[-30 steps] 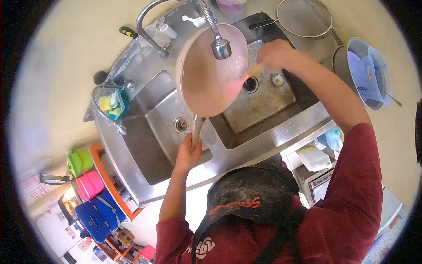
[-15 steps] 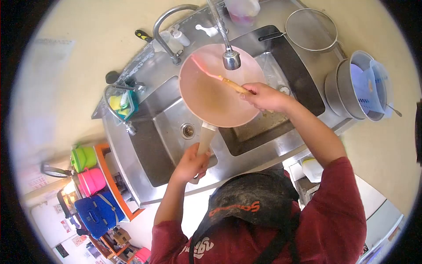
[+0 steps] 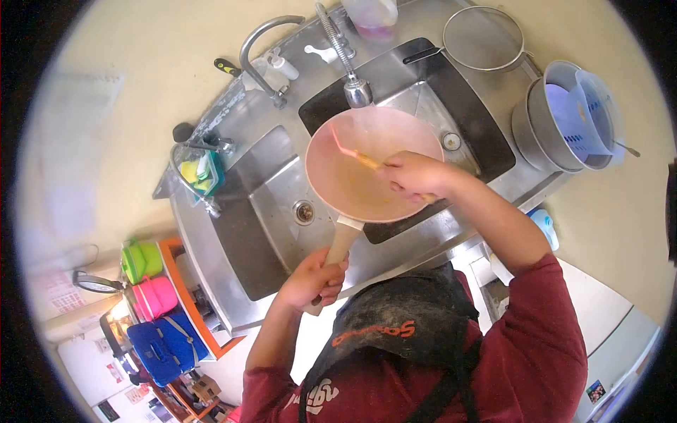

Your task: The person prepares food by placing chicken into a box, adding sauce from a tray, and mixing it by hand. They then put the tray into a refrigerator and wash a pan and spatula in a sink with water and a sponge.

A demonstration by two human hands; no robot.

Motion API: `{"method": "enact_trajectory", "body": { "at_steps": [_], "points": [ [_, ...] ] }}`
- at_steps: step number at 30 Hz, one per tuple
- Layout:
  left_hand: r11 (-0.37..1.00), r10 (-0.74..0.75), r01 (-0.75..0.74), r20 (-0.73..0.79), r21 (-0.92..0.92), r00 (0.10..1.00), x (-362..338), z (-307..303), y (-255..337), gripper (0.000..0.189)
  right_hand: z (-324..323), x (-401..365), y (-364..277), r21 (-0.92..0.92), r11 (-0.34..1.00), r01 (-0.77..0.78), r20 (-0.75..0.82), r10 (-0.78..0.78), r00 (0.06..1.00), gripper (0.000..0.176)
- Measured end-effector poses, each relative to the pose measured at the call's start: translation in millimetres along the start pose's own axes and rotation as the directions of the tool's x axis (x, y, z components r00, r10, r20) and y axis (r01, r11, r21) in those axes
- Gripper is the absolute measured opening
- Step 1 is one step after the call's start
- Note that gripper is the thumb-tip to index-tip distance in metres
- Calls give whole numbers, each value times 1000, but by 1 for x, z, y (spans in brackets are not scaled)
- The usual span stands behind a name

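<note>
A pink frying pan [image 3: 328, 176] is held over the right part of the double sink. Around its pale handle [image 3: 344, 241], the fingers of my left hand [image 3: 314, 280] are closed. My right hand [image 3: 416, 175] reaches over the pan and grips a spatula [image 3: 364, 159] with a wooden handle and a pinkish-red head. The spatula's head is at the pan's inner left side. Just above the far rim hangs a spray faucet [image 3: 357, 93], and a faint stream of water falls from it into the pan. Cloudy liquid seems to lie in the pan.
The left sink basin [image 3: 264, 211] has a drain. At the right stand stacked metal pots [image 3: 532, 134] with a bluish jug inside, near a round strainer [image 3: 484, 39]. Another curved faucet [image 3: 247, 49] and a teal sponge basket [image 3: 211, 176] are on the left.
The pan has shifted toward my body and slightly right, out from under the spray faucet. Water now shows falling into it. My right hand and the spatula moved along with it.
</note>
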State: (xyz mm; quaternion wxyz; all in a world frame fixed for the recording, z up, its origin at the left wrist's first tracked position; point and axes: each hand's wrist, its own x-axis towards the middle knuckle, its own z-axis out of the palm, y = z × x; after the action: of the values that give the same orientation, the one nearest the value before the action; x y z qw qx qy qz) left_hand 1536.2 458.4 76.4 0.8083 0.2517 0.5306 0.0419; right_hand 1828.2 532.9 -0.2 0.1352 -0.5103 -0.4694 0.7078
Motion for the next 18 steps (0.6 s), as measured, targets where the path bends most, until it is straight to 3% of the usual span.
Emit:
{"method": "enact_trajectory", "body": {
  "at_steps": [1, 4, 5, 8, 11, 14, 16, 18],
  "points": [
    [1000, -1, 1, -4, -31, 1000, -2, -2, 0, 16, -8, -12, -2, 35, 999, -1, 23, 0, 1000, 31],
    [999, 9, -8, -32, 40, 999, -12, 0, -2, 15, -14, -59, -15, -178, 983, -50, 369, 114, 922, 32],
    [997, 0, 3, -40, 72, 999, -17, 2, -2, 14, -1, -54, -12, -212, 976, 53, 344, 24, 938, 31],
    [987, -4, 13, -56, 163, 998, -27, 13, 5, 13, 24, 1, -2, -70, 997, 46, 2, -46, 999, 25],
    [978, 38, -16, -102, 210, 994, -36, 16, 9, 12, 27, 25, 7, 376, 925, 57, -168, 7, 986, 22],
    [971, 89, -54, -142, 234, 986, -36, 16, 11, 12, 21, 6, 12, 553, 833, 3, -224, 145, 964, 21],
    [974, 95, -58, -161, 219, 982, -37, 12, 11, 12, 15, -11, 20, 561, 827, 6, -274, 179, 945, 22],
    [946, 107, -26, -235, 323, 966, -43, 8, 13, 13, -1, -43, 20, 532, 845, 55, -287, 119, 950, 23]
  ]
}}
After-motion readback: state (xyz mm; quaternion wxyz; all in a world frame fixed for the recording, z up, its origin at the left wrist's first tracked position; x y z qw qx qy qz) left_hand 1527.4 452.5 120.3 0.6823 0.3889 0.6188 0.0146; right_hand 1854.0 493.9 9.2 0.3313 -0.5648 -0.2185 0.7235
